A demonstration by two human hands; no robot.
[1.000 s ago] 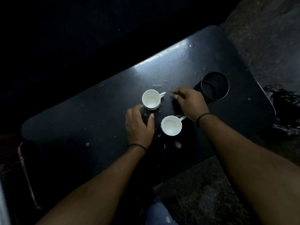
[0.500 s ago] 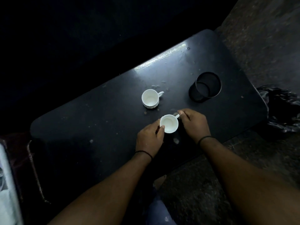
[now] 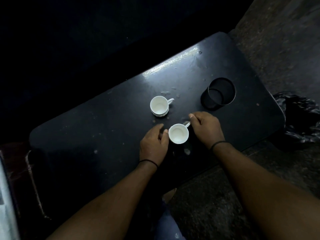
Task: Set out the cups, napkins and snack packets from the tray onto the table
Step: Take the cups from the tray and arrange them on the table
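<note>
Two small white cups stand upright on the black table (image 3: 107, 135). The far cup (image 3: 159, 106) sits alone with its handle pointing right. The near cup (image 3: 178, 133) is between my hands. My right hand (image 3: 206, 129) pinches its handle from the right. My left hand (image 3: 153, 144) rests against its left side, thumb touching the rim, fingers curled around the wall. No napkins or snack packets show in this dim view.
A black cylindrical holder (image 3: 220, 93) stands at the table's right rear. A crumpled black plastic bag (image 3: 301, 118) lies on the floor past the right edge. A dark frame with a pale surface (image 3: 7, 196) sits at the far left. Floor lies below the near edge.
Both hands came off the far cup's area and closed in on the near cup; the right took its handle, the left its side. The view also shifted slightly.
</note>
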